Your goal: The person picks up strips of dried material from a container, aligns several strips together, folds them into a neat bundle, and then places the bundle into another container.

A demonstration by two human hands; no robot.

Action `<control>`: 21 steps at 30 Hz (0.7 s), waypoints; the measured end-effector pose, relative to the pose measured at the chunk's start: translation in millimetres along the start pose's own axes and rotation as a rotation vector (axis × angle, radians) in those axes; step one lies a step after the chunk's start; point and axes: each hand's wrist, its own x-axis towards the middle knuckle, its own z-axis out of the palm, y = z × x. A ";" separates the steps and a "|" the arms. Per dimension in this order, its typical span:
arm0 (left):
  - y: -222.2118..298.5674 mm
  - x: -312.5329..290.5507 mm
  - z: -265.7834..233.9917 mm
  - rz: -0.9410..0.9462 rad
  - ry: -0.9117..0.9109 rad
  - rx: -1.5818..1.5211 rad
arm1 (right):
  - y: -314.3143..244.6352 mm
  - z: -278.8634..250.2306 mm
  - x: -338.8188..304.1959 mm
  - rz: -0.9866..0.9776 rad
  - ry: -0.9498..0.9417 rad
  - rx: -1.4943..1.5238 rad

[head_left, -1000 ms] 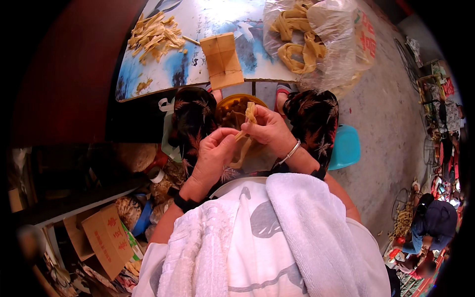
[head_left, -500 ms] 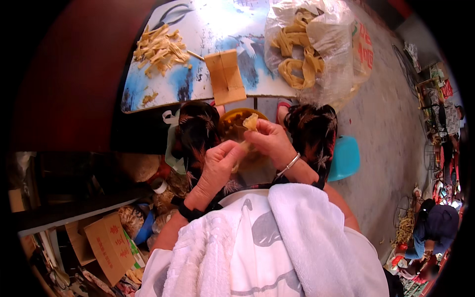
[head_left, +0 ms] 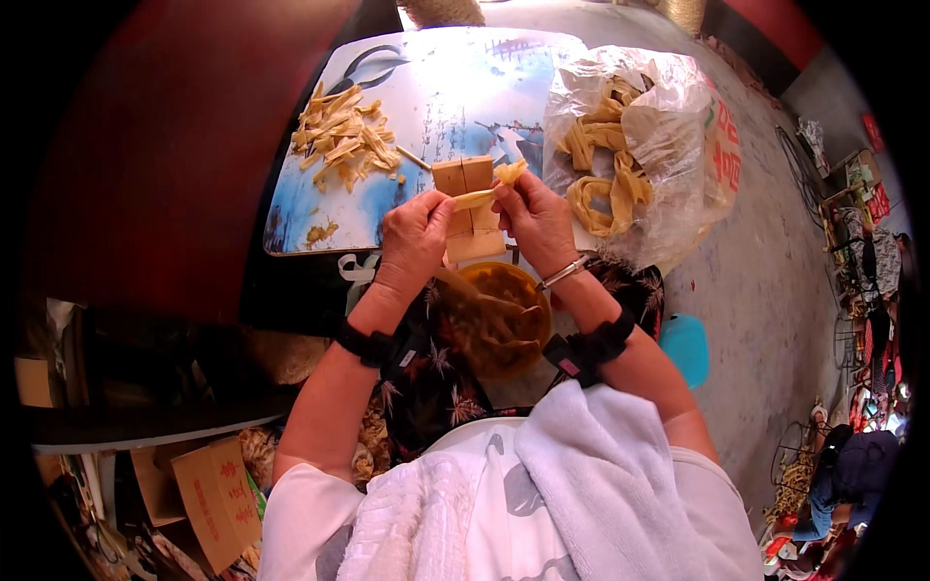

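Note:
Over the table's near edge, my left hand (head_left: 415, 234) and my right hand (head_left: 542, 225) pinch a pale yellow, flat pliable strip (head_left: 473, 199) stretched between them. Its crumpled end (head_left: 510, 172) sticks up past my right fingers. Directly beneath the strip lies a small wooden board (head_left: 473, 246) with a dark line down its middle, partly covered by my hands. Left of it is a heap of short yellow pieces (head_left: 344, 140), beside a thin stick (head_left: 414, 156). To the right, longer looped strips (head_left: 608, 203) rest on a clear plastic bag (head_left: 668, 145).
Between my knees stands a yellow basin (head_left: 544, 315) with brownish-yellow strips in it. A turquoise plastic object (head_left: 685, 351) is on the floor to my right. Cardboard boxes (head_left: 218, 499) and a dark shelf (head_left: 165, 431) crowd my left. Another person (head_left: 862, 474) is at the far right.
Both hands have moved up and forward from above the basin to above the wooden board, carrying the strip. The strip now spans straight between them. The view has shifted, showing more beyond the table.

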 end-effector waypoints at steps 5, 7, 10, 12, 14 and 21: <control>-8.8 15.2 11.8 -0.097 0.022 -0.067 | 20.7 8.1 14.3 -0.091 0.133 -0.176; -17.4 16.0 14.7 -0.084 0.026 -0.038 | 23.7 10.5 17.3 -0.179 0.162 -0.300; -23.1 15.6 23.2 -0.104 0.031 -0.025 | 30.2 9.2 17.6 -0.302 0.157 -0.505; -26.5 15.5 27.8 -0.125 0.048 -0.007 | 37.1 6.1 20.1 -0.332 0.129 -0.647; -33.0 16.8 27.1 -0.140 0.081 0.032 | 34.2 1.9 21.9 -0.237 0.064 -0.564; -10.0 -27.4 -2.7 -0.522 -0.128 -1.020 | 4.0 -29.6 -36.5 0.333 -0.274 0.111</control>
